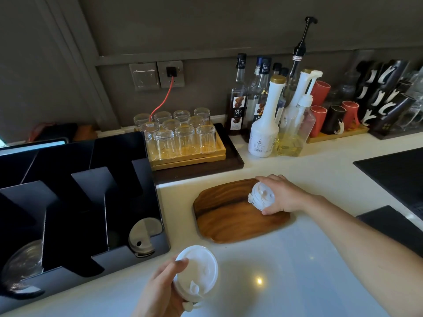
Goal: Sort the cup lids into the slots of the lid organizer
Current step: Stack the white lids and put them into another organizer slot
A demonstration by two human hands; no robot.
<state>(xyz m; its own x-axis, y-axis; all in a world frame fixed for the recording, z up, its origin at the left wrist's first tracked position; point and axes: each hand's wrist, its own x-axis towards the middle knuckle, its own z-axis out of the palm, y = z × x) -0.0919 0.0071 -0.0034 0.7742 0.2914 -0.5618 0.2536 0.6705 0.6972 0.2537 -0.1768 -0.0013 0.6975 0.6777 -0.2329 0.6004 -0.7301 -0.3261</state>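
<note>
1. below my left hand (160, 287) is bare white counter (286, 259); that hand grips a large white lid (196, 271), thumb across its top and fingers under the rim, so i can turn it on edge for a slot.
2. up and left of that grip stands the black lid organizer (80, 202), its slots open towards me; a translucent lid (143, 236) stands upright in the slot nearest my left hand, and a clear lid (23, 261) sits in the far-left slot.
3. my right hand (281, 195) closes around a smaller white lid (262, 195), pinched at its edges and tilted up, over the wooden tray (229, 216), which looks like where the unsorted lids lie.
4. between my two grips the tray shows no other lid.
5. my guess: the large lid goes in first, since it is nearer the organizer; which slot suits it i cannot tell.
</note>
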